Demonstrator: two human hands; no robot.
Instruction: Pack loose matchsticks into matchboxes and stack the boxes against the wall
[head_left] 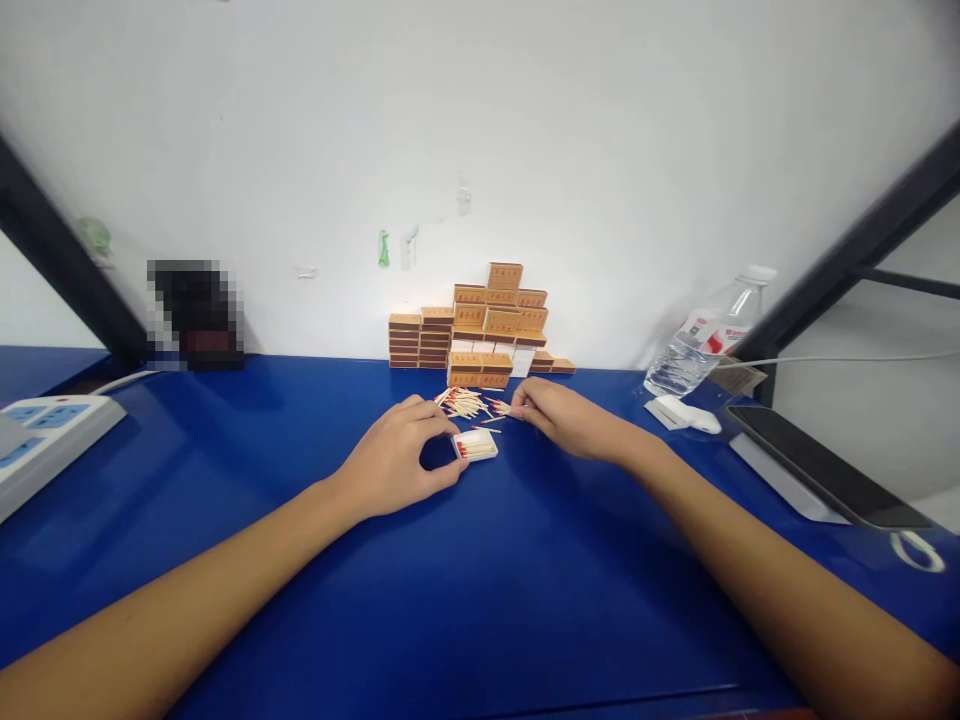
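My left hand (401,455) grips the left end of a small white matchbox tray (488,438) between thumb and fingers. Several red-tipped matches (474,450) lie side by side in that tray, which rests on the blue tabletop (450,590). Just behind it, a loose heap of matches (463,403) is spread on the table. At the heap's right side, my right hand (551,410) pinches a few matches (501,407), their red heads pointing left. A single match (486,429) lies between the heap and the tray.
Stacked matchboxes (504,320) stand against the wall behind the heap. On the right are a water bottle (697,335), a white gadget (682,413) and a black phone (825,468) on a white support. A power strip (64,440) sits at the left.
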